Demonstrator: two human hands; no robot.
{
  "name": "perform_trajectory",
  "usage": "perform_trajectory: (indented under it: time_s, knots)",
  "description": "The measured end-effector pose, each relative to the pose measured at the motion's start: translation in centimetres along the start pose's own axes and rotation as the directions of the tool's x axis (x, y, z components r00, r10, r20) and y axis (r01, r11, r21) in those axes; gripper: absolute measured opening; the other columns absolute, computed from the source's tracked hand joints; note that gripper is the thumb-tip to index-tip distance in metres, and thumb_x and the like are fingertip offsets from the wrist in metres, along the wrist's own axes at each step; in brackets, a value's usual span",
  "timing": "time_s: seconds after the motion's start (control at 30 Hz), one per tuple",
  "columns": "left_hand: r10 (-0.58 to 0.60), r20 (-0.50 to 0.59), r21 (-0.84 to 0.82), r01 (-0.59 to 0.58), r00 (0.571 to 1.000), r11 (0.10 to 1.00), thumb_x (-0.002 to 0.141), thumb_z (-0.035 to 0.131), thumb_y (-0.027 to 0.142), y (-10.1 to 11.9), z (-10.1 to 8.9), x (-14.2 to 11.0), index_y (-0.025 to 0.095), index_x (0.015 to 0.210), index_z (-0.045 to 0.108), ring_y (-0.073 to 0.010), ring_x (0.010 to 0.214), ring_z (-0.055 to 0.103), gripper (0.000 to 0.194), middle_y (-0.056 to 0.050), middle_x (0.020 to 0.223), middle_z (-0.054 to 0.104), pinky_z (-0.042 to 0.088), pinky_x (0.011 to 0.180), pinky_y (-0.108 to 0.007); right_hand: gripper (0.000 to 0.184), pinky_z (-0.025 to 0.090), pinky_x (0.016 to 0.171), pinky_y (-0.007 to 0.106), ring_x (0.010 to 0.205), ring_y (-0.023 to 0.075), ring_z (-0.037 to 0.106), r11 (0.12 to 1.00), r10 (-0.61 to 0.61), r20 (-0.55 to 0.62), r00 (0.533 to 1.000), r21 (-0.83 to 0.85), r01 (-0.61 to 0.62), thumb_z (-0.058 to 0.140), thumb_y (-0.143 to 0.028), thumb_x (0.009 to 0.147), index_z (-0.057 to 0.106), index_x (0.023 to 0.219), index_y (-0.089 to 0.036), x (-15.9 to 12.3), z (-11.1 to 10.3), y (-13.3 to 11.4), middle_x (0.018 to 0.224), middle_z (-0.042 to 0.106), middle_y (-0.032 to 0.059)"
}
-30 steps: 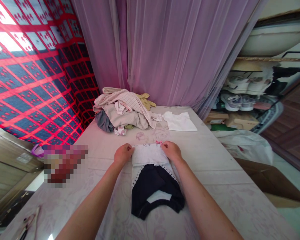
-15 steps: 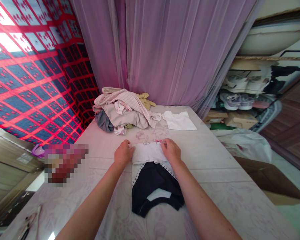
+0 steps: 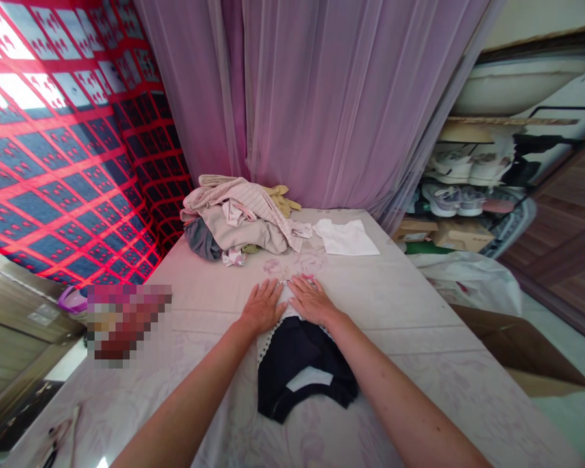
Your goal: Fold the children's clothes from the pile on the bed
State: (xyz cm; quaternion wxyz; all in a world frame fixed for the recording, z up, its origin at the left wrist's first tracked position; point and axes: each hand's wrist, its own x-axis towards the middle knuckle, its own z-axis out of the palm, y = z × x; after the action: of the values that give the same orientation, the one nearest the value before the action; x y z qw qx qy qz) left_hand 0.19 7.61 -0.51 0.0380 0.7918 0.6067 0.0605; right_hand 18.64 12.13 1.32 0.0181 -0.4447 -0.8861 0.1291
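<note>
A navy garment with white lace trim [image 3: 299, 370] lies flat on the pale floral-covered surface [image 3: 414, 370], its white folded part mostly hidden under my hands. My left hand [image 3: 262, 307] rests palm down on the garment's upper left edge, fingers spread. Close beside it, my right hand [image 3: 312, 300] presses flat on the white fold near a small pink bow. Neither hand grips anything. Farther back sit a heap of crumpled clothes [image 3: 234, 221] and a flat white cloth [image 3: 345, 237].
Sheer mauve curtains [image 3: 312, 97] hang behind the surface, with a red-and-blue patterned cloth [image 3: 63, 156] at left. A pixelated object [image 3: 127, 322] sits at the left edge. Shoes on a rack [image 3: 461, 179], a white plastic bag [image 3: 468, 283] and a cardboard box [image 3: 517, 351] are at right.
Both hands have gone from holding the white fold's top edge to lying flat with fingers spread, now covering most of the white fold. The view has shifted slightly.
</note>
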Motion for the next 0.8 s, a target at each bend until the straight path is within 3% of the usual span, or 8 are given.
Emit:
perform_trajectory:
  time_s: [0.13, 0.3, 0.4, 0.57, 0.8]
  knots:
    - [0.071, -0.023, -0.017, -0.072, 0.997, 0.997, 0.092, 0.029, 0.054, -0.2, -0.4, -0.5, 0.017, 0.143, 0.032, -0.0289, 0.140, 0.018, 0.063, -0.012, 0.152, 0.024, 0.021, 0.111, -0.048, 0.056, 0.008, 0.113, 0.045, 0.141, 0.0186, 0.013, 0.999, 0.033, -0.031, 0.999, 0.001, -0.033, 0.022, -0.042, 0.094, 0.028, 0.145, -0.021, -0.9, -0.2, 0.7, 0.154, 0.019, 0.0058]
    - [0.084, 0.010, 0.001, -0.084, 0.996, 0.996, 0.093, 0.029, 0.053, 0.1, -0.7, -0.4, 0.021, 0.141, 0.036, -0.0295, 0.139, 0.023, 0.058, -0.009, 0.150, 0.031, 0.021, 0.111, -0.051, 0.056, 0.009, 0.111, 0.050, 0.142, 0.0203, 0.009, 0.996, 0.088, -0.012, 0.996, 0.003, -0.088, 0.024, -0.043, 0.093, 0.027, 0.145, -0.023, -1.5, 0.0, 1.1, 0.155, 0.013, 0.0042]
    - [0.082, -0.001, 0.000, -0.082, 0.997, 0.997, 0.092, 0.030, 0.053, 0.0, -0.6, -0.6, 0.018, 0.141, 0.036, -0.0302, 0.138, 0.025, 0.060, -0.010, 0.149, 0.032, 0.022, 0.111, -0.050, 0.054, 0.010, 0.111, 0.048, 0.141, 0.0194, 0.011, 0.997, 0.071, -0.032, 0.997, 0.029, -0.070, 0.026, -0.042, 0.093, 0.031, 0.144, -0.024, -2.0, -0.1, 1.2, 0.155, 0.016, 0.0040]
    - [0.115, -0.132, 0.003, -0.115, 0.985, 0.993, 0.094, 0.025, 0.053, -1.2, 0.0, -3.1, 0.020, 0.143, 0.032, -0.0263, 0.138, 0.025, 0.060, -0.009, 0.149, 0.034, 0.024, 0.111, -0.046, 0.052, 0.013, 0.111, 0.046, 0.139, 0.0197, 0.020, 0.994, 0.101, -0.112, 0.989, 0.054, -0.095, 0.027, -0.037, 0.094, 0.034, 0.142, -0.021, -4.2, 0.3, 1.6, 0.152, 0.025, 0.0072]
    - [0.059, -0.073, -0.045, -0.062, 0.996, 0.997, 0.092, 0.032, 0.054, -1.4, -0.6, -4.2, 0.026, 0.140, 0.038, -0.0253, 0.136, 0.031, 0.056, -0.006, 0.146, 0.039, 0.025, 0.110, -0.050, 0.048, 0.015, 0.111, 0.051, 0.136, 0.0211, 0.028, 0.990, 0.113, -0.141, 0.984, 0.097, -0.100, 0.029, -0.036, 0.093, 0.042, 0.138, -0.022, -5.3, 0.9, 2.1, 0.148, 0.034, 0.0070]
